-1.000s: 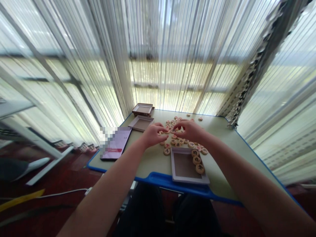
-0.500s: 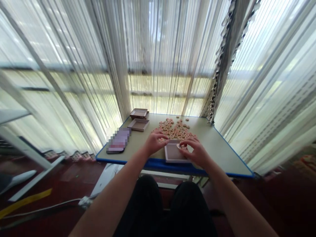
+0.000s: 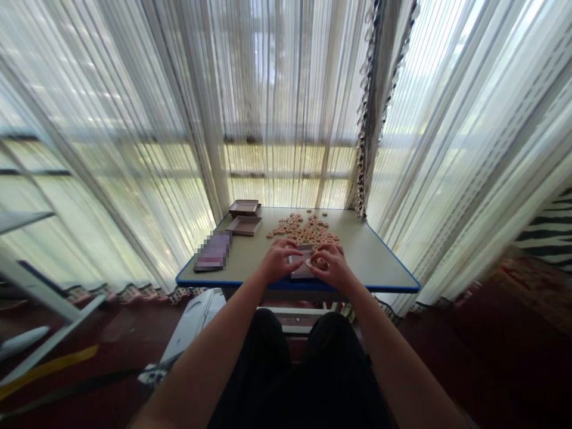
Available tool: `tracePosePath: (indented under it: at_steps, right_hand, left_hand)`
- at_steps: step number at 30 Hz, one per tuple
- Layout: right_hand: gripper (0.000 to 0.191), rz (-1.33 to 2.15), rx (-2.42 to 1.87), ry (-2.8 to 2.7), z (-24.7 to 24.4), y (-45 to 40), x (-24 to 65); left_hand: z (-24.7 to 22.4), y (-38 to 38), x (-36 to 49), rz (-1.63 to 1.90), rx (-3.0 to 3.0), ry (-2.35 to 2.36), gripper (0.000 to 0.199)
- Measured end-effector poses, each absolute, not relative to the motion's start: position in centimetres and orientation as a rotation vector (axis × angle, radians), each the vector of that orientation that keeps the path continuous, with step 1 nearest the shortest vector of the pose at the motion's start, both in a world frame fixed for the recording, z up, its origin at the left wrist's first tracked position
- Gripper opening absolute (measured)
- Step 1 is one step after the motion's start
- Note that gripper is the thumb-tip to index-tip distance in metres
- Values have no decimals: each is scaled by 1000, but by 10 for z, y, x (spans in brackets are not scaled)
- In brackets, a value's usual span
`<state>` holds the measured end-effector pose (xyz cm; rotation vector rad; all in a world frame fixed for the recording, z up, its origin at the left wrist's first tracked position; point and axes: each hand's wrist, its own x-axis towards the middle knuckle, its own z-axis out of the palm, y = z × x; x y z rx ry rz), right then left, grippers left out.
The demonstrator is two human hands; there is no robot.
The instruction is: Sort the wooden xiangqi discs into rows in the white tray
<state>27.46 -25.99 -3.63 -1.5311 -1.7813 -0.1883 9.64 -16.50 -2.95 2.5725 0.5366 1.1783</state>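
A shallow light tray (image 3: 300, 275) lies near the table's front edge, partly covered by both hands. Over its right part, my right hand (image 3: 333, 268) has its fingers closed round a few round wooden pieces (image 3: 319, 263). My left hand (image 3: 279, 261) is at the tray's left side, thumb and fingers apart, with nothing seen between them. Just behind the tray spreads a loose heap of small round wooden pieces (image 3: 308, 229), some touching one another.
Stacked brown trays (image 3: 244, 207) stand at the table's back left, with another shallow tray (image 3: 243, 226) in front. A blurred-out flat purple object (image 3: 213, 251) lies at the left edge. Sheer curtains (image 3: 286, 119) hang behind the blue-edged table (image 3: 379, 262).
The camera view has shifted, so the table sits differently in the picture. My left hand has come over the tray's left side, its fingers wider apart. My right hand still holds pieces.
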Motion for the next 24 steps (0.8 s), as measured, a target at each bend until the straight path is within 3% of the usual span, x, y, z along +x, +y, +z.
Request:
tracePosePath:
  at_steps: [11,24]
  right_hand:
    - [17,-73,-1554,-1872,-29,-266,273]
    - [18,-29,-1550,-1884,-30,-265,273]
  left_hand:
    - [-22,-168,97,862,2628,458,19]
    - [-29,-166,99,786,2588,447,21]
